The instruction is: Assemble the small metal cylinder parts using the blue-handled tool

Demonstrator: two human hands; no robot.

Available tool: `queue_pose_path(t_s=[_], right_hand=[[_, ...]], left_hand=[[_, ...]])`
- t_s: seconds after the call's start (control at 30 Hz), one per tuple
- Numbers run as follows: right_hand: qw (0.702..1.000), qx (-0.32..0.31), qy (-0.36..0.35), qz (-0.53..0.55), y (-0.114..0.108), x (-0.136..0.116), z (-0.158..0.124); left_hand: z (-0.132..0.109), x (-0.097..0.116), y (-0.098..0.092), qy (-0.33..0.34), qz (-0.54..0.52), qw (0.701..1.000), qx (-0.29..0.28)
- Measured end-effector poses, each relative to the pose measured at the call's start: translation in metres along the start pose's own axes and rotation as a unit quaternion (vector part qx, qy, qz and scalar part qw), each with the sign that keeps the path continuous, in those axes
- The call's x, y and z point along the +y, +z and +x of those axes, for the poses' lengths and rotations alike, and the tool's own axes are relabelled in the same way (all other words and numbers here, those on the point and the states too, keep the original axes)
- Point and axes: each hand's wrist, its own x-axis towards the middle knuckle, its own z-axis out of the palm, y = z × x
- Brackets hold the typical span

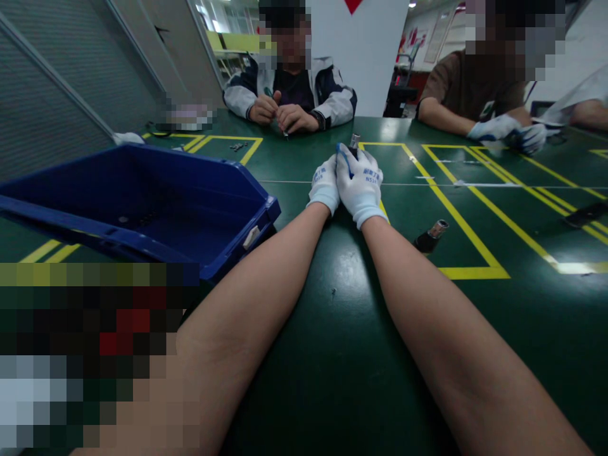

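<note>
Both my hands wear white gloves with pale blue cuffs and meet side by side over the green table (327, 291). A black cylindrical piece with a silver metal tip (355, 142) pokes up beyond my right hand (363, 182), whose fingers are closed around it. Pressed against that hand is my left hand (323, 180); it looks curled closed, and whatever its fingers hold is hidden. To the right of my right forearm lies a second black piece with a metal end (431, 235), tilted on the tabletop.
A blue plastic bin (209, 183) with small dark bits inside stands at left. Small metal parts (239, 147) lie beyond it. Yellow tape lines (475, 273) mark the table. Across it sit a person in a jacket (292, 95) and a gloved co-worker (479, 95).
</note>
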Motion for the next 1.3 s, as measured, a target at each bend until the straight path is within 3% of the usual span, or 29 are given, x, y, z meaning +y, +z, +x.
queue_pose_path(t_s=[0.33,0.57,0.97,1.13,1.3], right_hand=[[0.998,0.057,-0.005,-0.010,-0.004,-0.003,-0.002],[1.000,0.022,0.017,0.005,-0.012,-0.007,-0.002],[0.997,-0.054,-0.048,0.002,0.007,0.011,0.005],[0.999,0.003,-0.020,0.028,0.001,0.005,0.003],[0.997,-0.019,-0.050,0.051,0.003,0.006,0.004]], left_hand=[[-0.005,0.005,-0.005,0.005,0.024,1.000,0.006],[-0.006,-0.001,-0.003,0.060,0.009,0.997,0.053],[0.003,-0.008,0.008,0.023,0.028,0.999,-0.007],[-0.006,-0.001,0.002,-0.005,0.078,0.995,-0.056],[-0.011,0.004,-0.002,-0.021,0.095,0.994,-0.054]])
